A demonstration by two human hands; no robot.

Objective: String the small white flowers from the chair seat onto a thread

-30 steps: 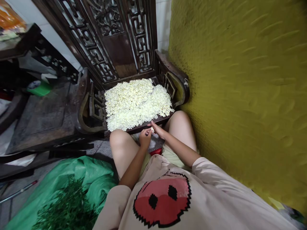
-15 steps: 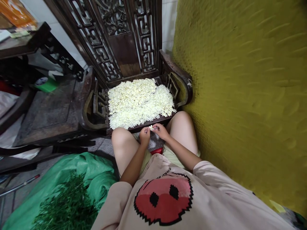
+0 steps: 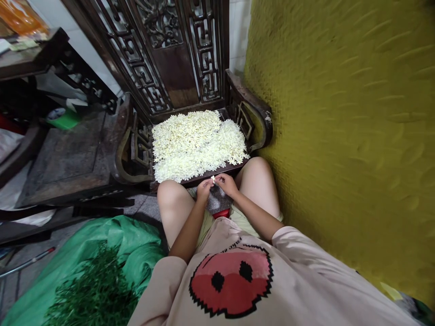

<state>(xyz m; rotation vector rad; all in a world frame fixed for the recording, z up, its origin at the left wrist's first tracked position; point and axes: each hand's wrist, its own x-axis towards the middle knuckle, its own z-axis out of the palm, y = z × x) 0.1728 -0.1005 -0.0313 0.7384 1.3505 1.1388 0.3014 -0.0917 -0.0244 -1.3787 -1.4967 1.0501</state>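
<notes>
Head view looks down past the person's knees at a carved wooden chair (image 3: 249,102) whose seat is covered almost edge to edge with a layer of small pale flowers (image 3: 197,142). Just below the front edge of that seat, the left hand (image 3: 204,190) and the right hand (image 3: 227,184) meet over the lap, fingertips pinched together on a single small white blossom (image 3: 213,179). Both hands are closed narrowly around it, though the flower is so tiny at this distance that it is hard to say which fingers actually bear on it or whether a stem is attached. A dark grey cloth (image 3: 217,203) lies on the lap under the hands.

Judging by the spread on the chair, a large share of the picking looks done: the blossoms cover most of the seat, with only a strip of dark wood bare at the front edge. What remains appears to be the heap of green sprigs (image 3: 93,294) lying on a green sheet (image 3: 136,244) on the floor at the person's left, well apart from the hands. A yellow textured wall (image 3: 340,127) stands close on the right.
</notes>
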